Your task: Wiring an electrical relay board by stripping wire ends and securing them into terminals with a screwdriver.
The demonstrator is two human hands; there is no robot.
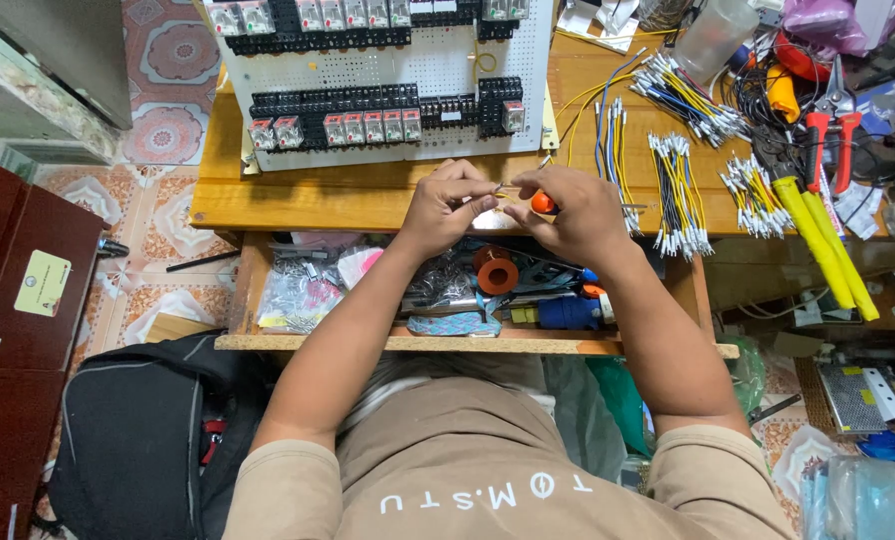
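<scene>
The left hand (446,208) and right hand (568,213) meet over the surface's (368,195) near edge, fingers pinched together on a thin wire (504,192); the right also clasps an orange-handled screwdriver (543,203). Beyond stands a white perforated panel (388,75); bundled yellow wires (680,190) lie toward the right edge.

Both hands meet just above the picture's centre, over the near edge of the wooden table (368,200). The left hand (446,208) pinches a thin wire end (502,190); the right hand (573,212) grips an orange-handled screwdriver (543,202). At twelve o'clock lies a white perforated panel (388,70) carrying black relay rows. Yellow wire bundles (680,185) lie at two o'clock, red-handled cutters (828,140) beyond them.
</scene>
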